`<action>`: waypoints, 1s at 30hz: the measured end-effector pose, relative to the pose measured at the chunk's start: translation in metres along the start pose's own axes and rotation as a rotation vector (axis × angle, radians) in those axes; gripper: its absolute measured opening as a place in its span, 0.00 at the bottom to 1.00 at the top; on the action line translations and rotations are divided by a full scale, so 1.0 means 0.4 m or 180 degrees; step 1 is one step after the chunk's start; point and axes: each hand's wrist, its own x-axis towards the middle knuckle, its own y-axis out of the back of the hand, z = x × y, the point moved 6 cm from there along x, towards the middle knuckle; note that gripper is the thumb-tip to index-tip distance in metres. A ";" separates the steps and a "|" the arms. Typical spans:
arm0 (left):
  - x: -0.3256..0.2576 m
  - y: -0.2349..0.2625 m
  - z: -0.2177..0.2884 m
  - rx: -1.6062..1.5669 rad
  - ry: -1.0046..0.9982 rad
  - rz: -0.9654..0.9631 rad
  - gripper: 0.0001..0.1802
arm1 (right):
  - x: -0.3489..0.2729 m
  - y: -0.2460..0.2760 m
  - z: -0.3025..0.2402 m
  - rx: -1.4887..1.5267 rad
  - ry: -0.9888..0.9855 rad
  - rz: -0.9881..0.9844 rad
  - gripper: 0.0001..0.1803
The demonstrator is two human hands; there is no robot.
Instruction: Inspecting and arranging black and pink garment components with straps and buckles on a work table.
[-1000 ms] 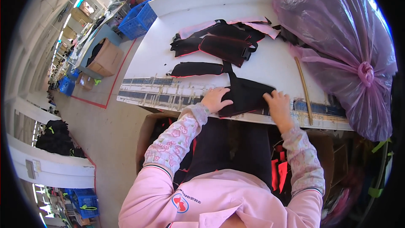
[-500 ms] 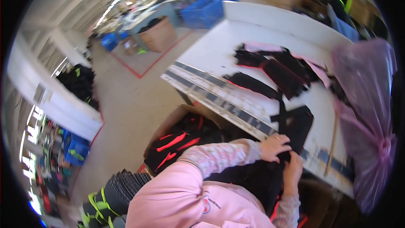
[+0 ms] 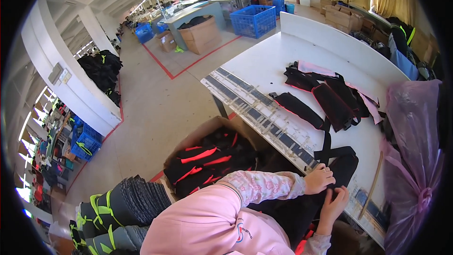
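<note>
Left hand [image 3: 320, 179] and right hand [image 3: 334, 203] curl close together — pinching or resting, I can't tell — at the black strapped fabric piece [image 3: 344, 166] on the near edge of the white table [image 3: 269, 56], red-edged black panels [image 3: 332, 106] lying beyond.

We see matt black cloth in the folded piece [image 3: 347, 165] at the worktop's edge, and the same dull, soft-looking fabric in the black panels [image 3: 332, 104], backed by smooth pink strips [image 3: 315, 68]. Our worktop [image 3: 257, 59] is smooth, pale and faintly shiny, though its dark edge bands [image 3: 293, 145] look scuffed and rough. Beside us, the purple bag [image 3: 410, 160] is thin, glossy, crinkled plastic; the stick [image 3: 371, 186] looks like plain wood, the crate [image 3: 257, 23] hard plastic, the carton [image 3: 203, 37] matt cardboard.
</note>
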 end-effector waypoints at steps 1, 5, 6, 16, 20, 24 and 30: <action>0.009 0.006 0.005 0.0005 0.0024 0.0111 0.15 | -0.004 0.009 -0.001 -0.0077 -0.0117 0.0151 0.07; 0.020 0.011 0.051 -0.0315 -0.0069 0.0010 0.18 | -0.023 0.030 0.068 -0.0206 -0.0535 0.0315 0.12; 0.016 0.007 0.056 -0.0453 -0.0014 0.0002 0.20 | -0.027 0.030 0.105 0.0293 -0.0940 0.0319 0.12; -0.019 -0.040 -0.001 -0.2520 0.1587 0.0045 0.19 | -0.038 0.043 0.111 0.3624 -0.1781 0.0792 0.04; -0.016 -0.052 0.007 -0.4873 0.2661 0.0096 0.11 | -0.027 0.071 0.111 0.2947 -0.1132 0.0619 0.04; -0.021 -0.062 0.053 -0.6695 0.3149 0.0003 0.12 | -0.042 0.097 0.105 0.2738 -0.1540 0.0583 0.04; -0.006 0.017 0.147 -0.5961 0.4078 -0.0145 0.09 | -0.064 0.088 0.161 0.2659 -0.1390 0.0922 0.07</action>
